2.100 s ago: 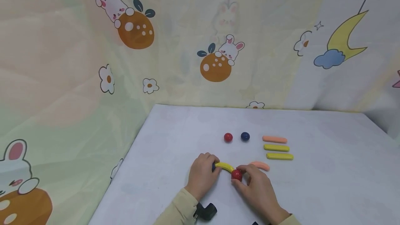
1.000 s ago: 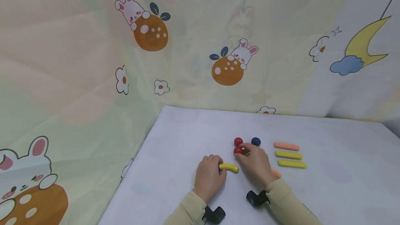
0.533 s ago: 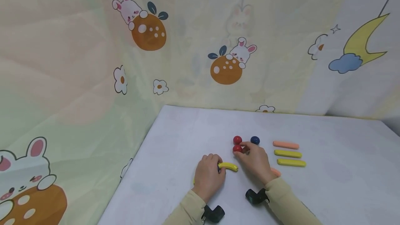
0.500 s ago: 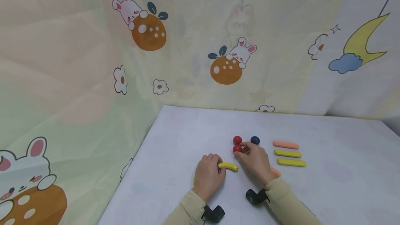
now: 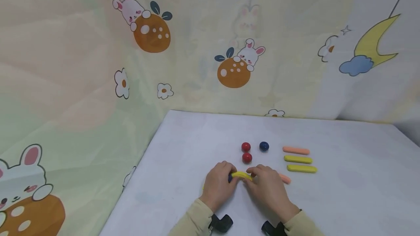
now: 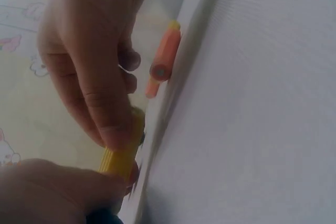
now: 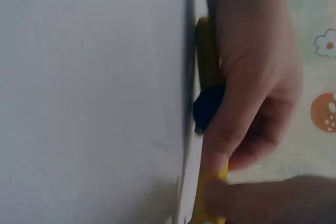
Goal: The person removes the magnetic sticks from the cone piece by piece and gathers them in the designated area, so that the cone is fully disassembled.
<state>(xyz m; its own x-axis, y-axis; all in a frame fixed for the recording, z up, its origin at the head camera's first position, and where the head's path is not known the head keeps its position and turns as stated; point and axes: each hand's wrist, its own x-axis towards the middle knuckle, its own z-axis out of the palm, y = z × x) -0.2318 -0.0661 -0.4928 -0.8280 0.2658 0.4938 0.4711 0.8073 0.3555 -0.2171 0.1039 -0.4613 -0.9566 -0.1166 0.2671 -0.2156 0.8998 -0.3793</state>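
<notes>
My left hand [image 5: 218, 185] grips a dark blue ball [image 5: 230, 178], mostly hidden by the fingers. A curved yellow rod [image 5: 242, 174] runs right from this ball. At its right end my right hand [image 5: 269, 190] pinches the rod between thumb and fingers. In the right wrist view the blue ball [image 7: 209, 107] joins a second yellow rod [image 7: 208, 51] that lies under my left hand; only a sliver of it shows in the head view. Beyond my hands, two red balls, the farther [image 5: 245, 146] and the nearer [image 5: 247, 158], sit close together.
Right of the red balls sits another blue ball [image 5: 264, 146]. Farther right lie a straight orange rod [image 5: 296, 150] and two straight yellow rods, one [image 5: 298, 159] behind the other [image 5: 302, 169]. A curved orange rod [image 5: 284, 179] is partly behind my right hand. Printed cloth [image 5: 197, 119] backs the white table [image 5: 344, 192].
My right hand took a red ball from the curved yellow rod's end and set it near the other red ball. It has let go and returned to the rod. My left hand stays.
</notes>
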